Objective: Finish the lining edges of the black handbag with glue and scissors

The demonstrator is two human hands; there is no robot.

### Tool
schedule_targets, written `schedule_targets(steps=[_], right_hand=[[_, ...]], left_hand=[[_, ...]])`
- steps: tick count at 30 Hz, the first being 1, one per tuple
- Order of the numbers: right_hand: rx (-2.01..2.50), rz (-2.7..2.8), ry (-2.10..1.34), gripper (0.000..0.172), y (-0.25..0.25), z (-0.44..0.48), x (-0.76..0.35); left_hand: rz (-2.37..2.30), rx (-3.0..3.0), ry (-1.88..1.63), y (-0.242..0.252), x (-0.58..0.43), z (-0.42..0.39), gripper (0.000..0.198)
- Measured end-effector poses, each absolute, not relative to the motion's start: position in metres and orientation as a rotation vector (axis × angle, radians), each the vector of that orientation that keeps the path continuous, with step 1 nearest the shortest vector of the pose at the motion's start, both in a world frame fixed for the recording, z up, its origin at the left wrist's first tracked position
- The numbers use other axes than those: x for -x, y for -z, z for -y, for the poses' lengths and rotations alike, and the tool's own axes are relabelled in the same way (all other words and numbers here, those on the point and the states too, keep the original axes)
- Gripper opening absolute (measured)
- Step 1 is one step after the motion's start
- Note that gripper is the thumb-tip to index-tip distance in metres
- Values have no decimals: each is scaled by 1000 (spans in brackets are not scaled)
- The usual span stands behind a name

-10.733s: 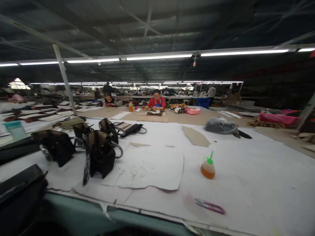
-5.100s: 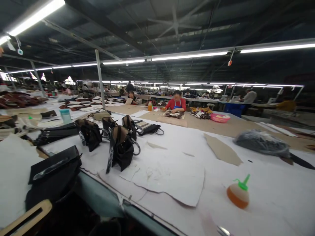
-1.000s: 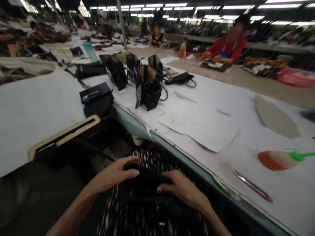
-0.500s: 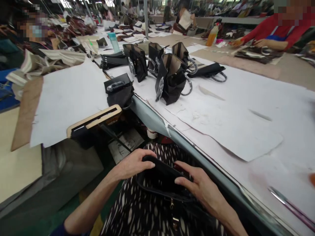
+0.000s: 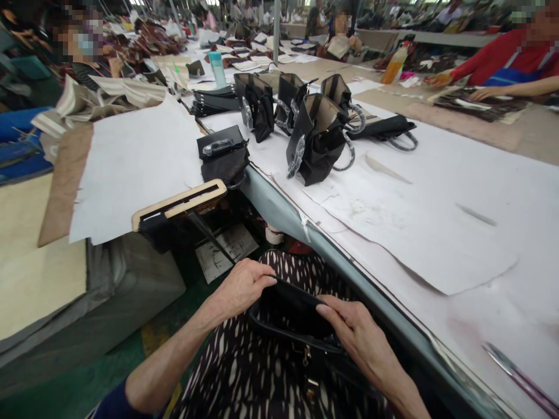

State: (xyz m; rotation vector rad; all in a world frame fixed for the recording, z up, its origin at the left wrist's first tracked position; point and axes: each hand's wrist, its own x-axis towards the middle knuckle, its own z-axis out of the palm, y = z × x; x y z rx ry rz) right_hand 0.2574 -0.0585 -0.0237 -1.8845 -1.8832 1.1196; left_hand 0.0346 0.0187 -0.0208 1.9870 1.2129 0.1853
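- Held open in the lap [image 5: 231,364], just beside the counter [image 5: 506,311]: a black bag [image 5: 294,317].
- Pinching its far rim [image 5: 299,289] with the left grip [image 5: 248,284], between thumb and fingers, near one end.
- Pinching the same rim with the right grip [image 5: 361,326], farther along.
- Likely light, soft and bendy, maybe a bit slick, and hard to break.
- Best to hold by the rim at both ends, to stop flopping.
- Best to go easy near the gold clasp [image 5: 307,355], as likely quick to scratch.
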Motion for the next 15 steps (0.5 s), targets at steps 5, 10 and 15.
schedule_targets(steps=[5,10,15], right_hand=[[1843,2018,-994,30,11,49,-245],[1833,2307,-809,26,8,31,-217],[1838,2368,-678,32,19,28,-211]], left_hand=[[-1183,-2032,-192,18,-36,-20,28],[-1155,-2028,-200,19,-36,-18,27],[-1181,-2004,-185,18,-33,-13,29]])
